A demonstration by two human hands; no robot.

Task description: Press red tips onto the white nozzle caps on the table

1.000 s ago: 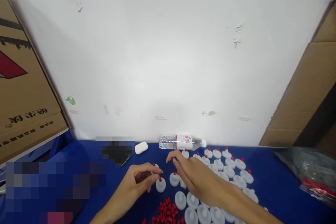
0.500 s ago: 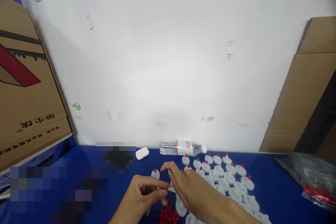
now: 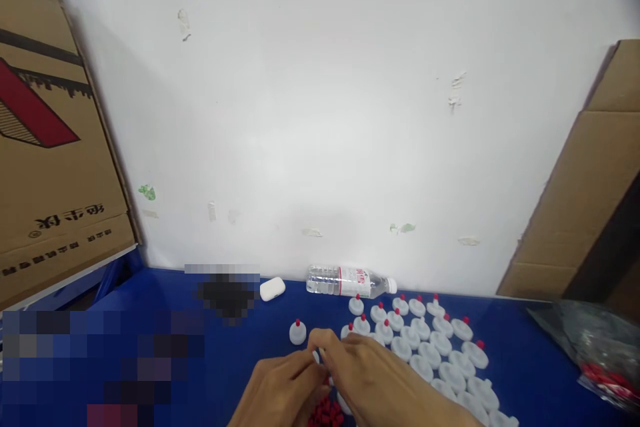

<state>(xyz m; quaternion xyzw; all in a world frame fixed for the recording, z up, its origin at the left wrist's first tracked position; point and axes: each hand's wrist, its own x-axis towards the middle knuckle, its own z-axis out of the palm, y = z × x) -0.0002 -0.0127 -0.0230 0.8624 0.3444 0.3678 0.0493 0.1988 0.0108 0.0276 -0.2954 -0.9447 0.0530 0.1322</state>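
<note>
White wall, scuffed and flecked with bits of green residue, fills most of the head view; below it runs a blue table (image 3: 240, 373). Cardboard box (image 3: 50, 147) with red and black print leans at far left; a second brown carton (image 3: 585, 193) stands at far right. Left hand (image 3: 283, 390) and right hand (image 3: 373, 383) meet low at centre frame, fingertips pressed together around a small white cap (image 3: 316, 356) of which only a sliver shows between them. Fingers of both hands are curled inward, not spread; exact grip on the piece cannot be told, since the fingers cover it. Directly beneath the hands, at the bottom edge, lies a pile of small red plugs (image 3: 325, 412), partly hidden by the wrists. One lone white cap with a red tip (image 3: 297, 332) stands upright just left of and beyond the hands. To the right, a field of similar white caps (image 3: 430, 347) stands in rough rows on the table, the farther ones carrying red tips, several nearer ones plain white. Clear water bottle (image 3: 350, 280) with a red-and-white label lies on its side against the wall, behind the rows. White earbud case (image 3: 272, 289) sits just left of the bottle. Dark plastic bag (image 3: 590, 347) with red contents rests at far right. Blurred patches cover parts of the table at left.
</note>
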